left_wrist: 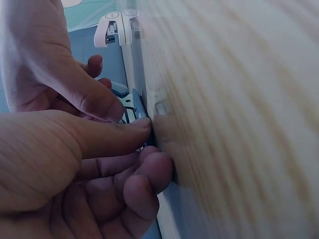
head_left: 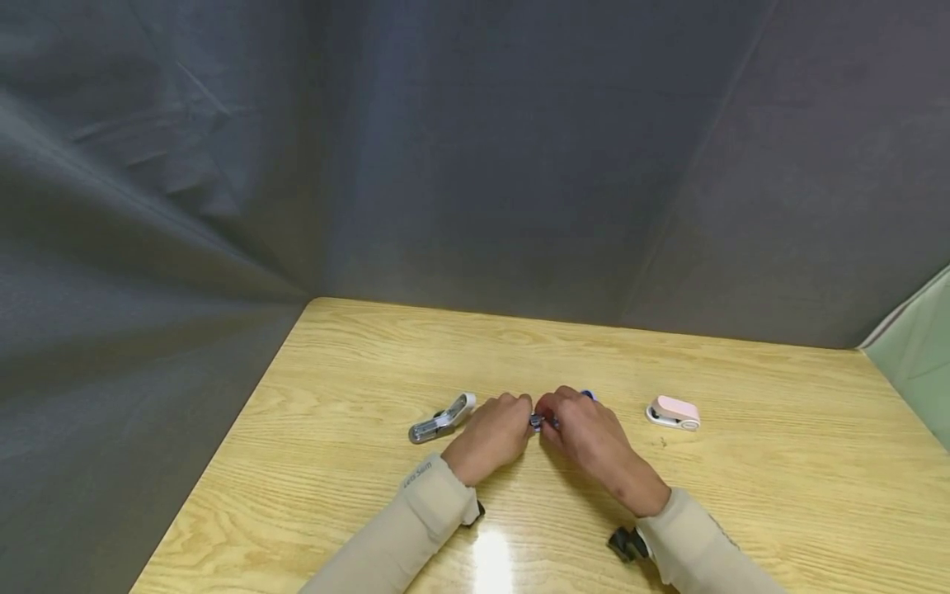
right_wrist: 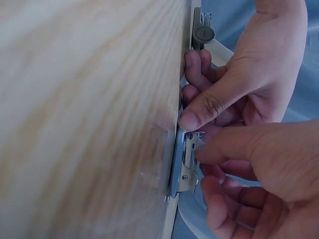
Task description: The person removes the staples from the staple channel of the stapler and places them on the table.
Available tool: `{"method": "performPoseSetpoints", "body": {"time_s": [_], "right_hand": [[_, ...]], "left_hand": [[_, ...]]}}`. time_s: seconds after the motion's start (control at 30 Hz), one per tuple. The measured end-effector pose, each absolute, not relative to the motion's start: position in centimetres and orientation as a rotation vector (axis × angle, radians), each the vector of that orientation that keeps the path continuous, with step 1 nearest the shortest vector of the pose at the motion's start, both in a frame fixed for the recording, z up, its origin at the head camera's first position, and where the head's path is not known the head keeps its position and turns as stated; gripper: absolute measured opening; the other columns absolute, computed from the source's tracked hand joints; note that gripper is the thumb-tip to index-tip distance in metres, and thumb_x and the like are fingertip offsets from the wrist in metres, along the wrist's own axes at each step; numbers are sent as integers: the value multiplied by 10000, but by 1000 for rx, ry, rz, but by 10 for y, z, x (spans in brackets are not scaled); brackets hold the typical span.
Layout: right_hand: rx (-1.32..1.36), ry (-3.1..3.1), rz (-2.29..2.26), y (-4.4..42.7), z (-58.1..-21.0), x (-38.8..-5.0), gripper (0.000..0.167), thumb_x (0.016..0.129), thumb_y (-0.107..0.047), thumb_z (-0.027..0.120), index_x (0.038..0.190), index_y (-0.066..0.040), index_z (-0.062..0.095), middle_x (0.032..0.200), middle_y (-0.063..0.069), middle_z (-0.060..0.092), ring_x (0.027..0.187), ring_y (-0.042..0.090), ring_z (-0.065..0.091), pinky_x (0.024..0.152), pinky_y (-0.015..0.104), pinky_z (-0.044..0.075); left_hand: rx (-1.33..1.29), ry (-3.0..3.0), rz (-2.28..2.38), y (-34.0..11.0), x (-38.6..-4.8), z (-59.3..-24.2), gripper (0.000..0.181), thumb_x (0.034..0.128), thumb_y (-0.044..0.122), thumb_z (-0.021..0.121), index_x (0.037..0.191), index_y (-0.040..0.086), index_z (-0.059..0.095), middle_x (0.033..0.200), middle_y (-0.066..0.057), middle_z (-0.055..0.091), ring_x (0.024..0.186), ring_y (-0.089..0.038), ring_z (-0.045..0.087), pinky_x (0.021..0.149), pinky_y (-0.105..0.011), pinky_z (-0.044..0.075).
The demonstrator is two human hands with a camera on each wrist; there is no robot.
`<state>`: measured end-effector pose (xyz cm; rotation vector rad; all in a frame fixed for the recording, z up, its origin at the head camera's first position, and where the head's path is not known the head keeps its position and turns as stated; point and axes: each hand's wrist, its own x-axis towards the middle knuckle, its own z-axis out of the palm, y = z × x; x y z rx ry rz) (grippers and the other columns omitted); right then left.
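Between both hands lies a blue stapler with a metal magazine, its blue end (head_left: 588, 394) showing past the right hand in the head view. My left hand (head_left: 493, 433) pinches the near end of the stapler (right_wrist: 174, 169) between thumb and fingers, low against the table. The right hand (head_left: 594, 437) has its thumb and fingertips at the metal magazine (right_wrist: 189, 158), pinching it from the side. Fingers cover much of the stapler; in the left wrist view only part of its body (left_wrist: 139, 105) shows between the two thumbs.
Left of the hands, a white and grey stapler (head_left: 443, 421) lies spread open on the wooden table (head_left: 356, 363). A pink stapler (head_left: 677, 410) stands to the right. Dark cloth (head_left: 482, 165) hangs behind the table and at its left side.
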<state>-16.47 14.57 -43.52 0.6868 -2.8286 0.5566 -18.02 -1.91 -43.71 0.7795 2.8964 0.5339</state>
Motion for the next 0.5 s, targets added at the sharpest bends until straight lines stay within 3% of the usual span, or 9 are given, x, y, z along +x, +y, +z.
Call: {"method": "performPoseSetpoints", "body": {"time_s": [0.5], "right_hand": [[732,-2778,619,159,-430,-158,130,850,6,774,946,-76,746,850,-27,641,672,76,515,579,273,482]], "left_hand": [[726,2858,583,-21,-180,-435,137,994,115,705,911,62,609,709,-5,514,564,-103,431,478,-237,366]]}}
